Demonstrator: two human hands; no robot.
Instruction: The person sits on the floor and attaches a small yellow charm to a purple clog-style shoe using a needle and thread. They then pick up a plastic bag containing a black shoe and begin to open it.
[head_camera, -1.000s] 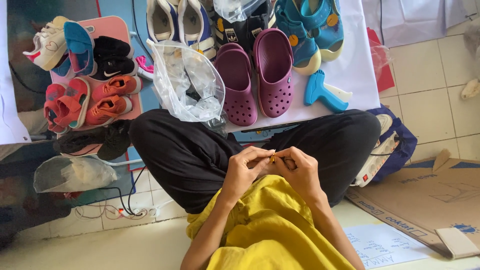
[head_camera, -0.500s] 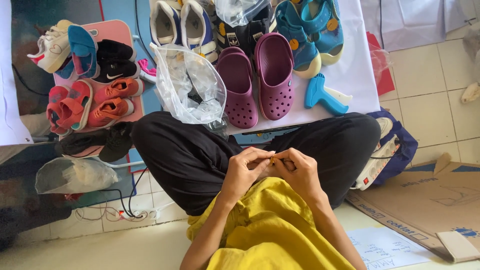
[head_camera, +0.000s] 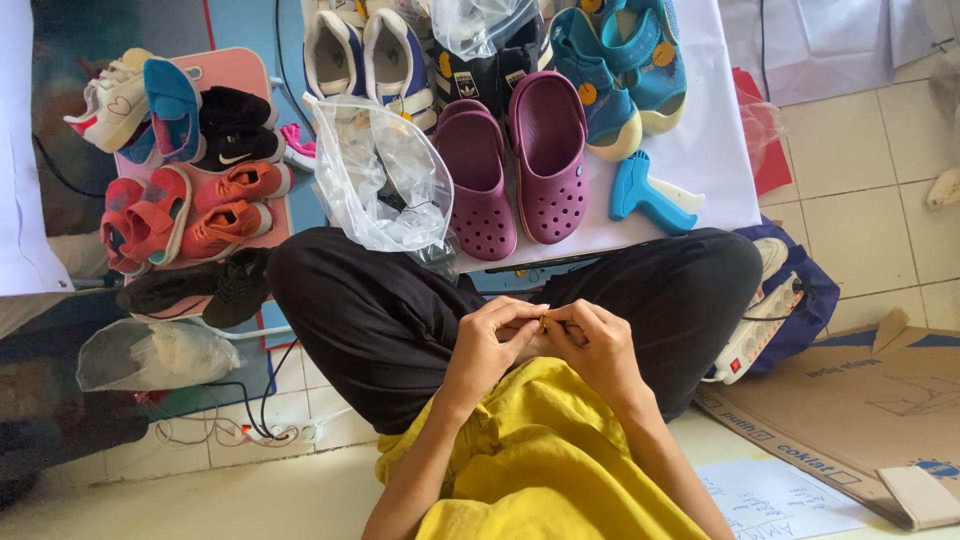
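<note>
While a very small yellowish object (head_camera: 543, 323), too tiny to identify, is pinched between the fingertips of the left hand (head_camera: 492, 345) and the right hand (head_camera: 598, 343) above the crossed legs in black trousers (head_camera: 370, 310), the purple perforated plastic clogs (head_camera: 515, 170), the crumpled clear plastic bag (head_camera: 380, 180) and the blue plastic tagging gun (head_camera: 645, 193) lie just beyond the knees.
</note>
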